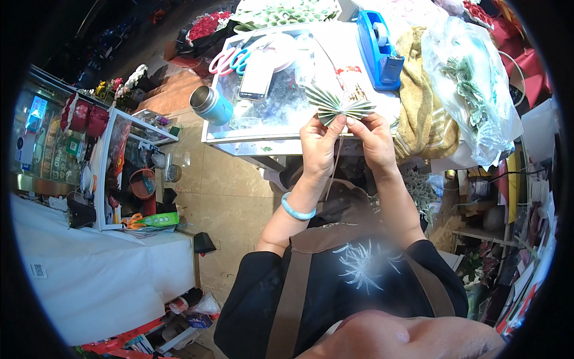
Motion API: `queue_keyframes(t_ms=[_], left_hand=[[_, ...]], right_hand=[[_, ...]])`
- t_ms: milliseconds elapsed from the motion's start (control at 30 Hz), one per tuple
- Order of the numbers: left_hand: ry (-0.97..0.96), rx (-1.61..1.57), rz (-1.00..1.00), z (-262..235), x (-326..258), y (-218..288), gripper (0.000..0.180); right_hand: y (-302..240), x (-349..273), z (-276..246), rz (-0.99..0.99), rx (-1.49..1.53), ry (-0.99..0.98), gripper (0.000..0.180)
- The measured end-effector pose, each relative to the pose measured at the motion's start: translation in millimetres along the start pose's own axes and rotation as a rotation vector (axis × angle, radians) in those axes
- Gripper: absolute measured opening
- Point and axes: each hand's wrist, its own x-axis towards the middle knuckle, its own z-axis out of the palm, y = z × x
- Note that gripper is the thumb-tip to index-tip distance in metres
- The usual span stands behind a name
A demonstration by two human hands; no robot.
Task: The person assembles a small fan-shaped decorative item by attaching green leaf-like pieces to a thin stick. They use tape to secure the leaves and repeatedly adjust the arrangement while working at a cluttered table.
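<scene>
Close over the table's front edge, a pleated green-and-white paper fan (341, 106) is spread out, with a thin stem (336, 157) hanging from its base. My left hand (318, 142), with a pale blue bangle (298, 207) on its wrist, pinches the fan's base between thumb and fingers. My right hand (376, 141) grips the same fan from the other side, the thumbs almost touching. Just behind lies a small red-and-white packet (353, 81). Similar folded green paper pieces (469, 90) lie in a clear plastic bag (439, 57) on the right.
A blue tape dispenser (379, 51) stands behind my right hand, beside a brown towel (412, 99). On the glass-topped table (224, 140) are a phone (256, 75), an open tumbler (213, 106) and pink-handled scissors (223, 62). White-covered counter (89, 263) at left; crowded shelves at right.
</scene>
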Motion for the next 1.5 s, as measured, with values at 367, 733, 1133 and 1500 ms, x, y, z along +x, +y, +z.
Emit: queue_keyframes(t_ms=[367, 733, 1133, 1500], left_hand=[[-0.118, 0.153, 0.007, -4.1, 7.8, 25.9, 0.014], [-0.131, 0.160, 0.034, -0.4, 5.4, 36.8, 0.016], [-0.086, 0.140, 0.027, -3.7, 6.5, 39.3, 0.022], [-0.179, 0.178, -0.036, -6.5, 11.3, 43.2, 0.021]], right_hand=[[-12.5, 9.3, 0.3, -0.127, -0.176, -0.102, 0.020], [-20.7, 9.1, 10.4, -0.178, -0.120, -0.176, 0.018], [-20.8, 8.9, 13.4, -0.124, -0.124, -0.183, 0.016], [-25.0, 13.7, 4.6, -0.061, -0.121, -0.202, 0.018]])
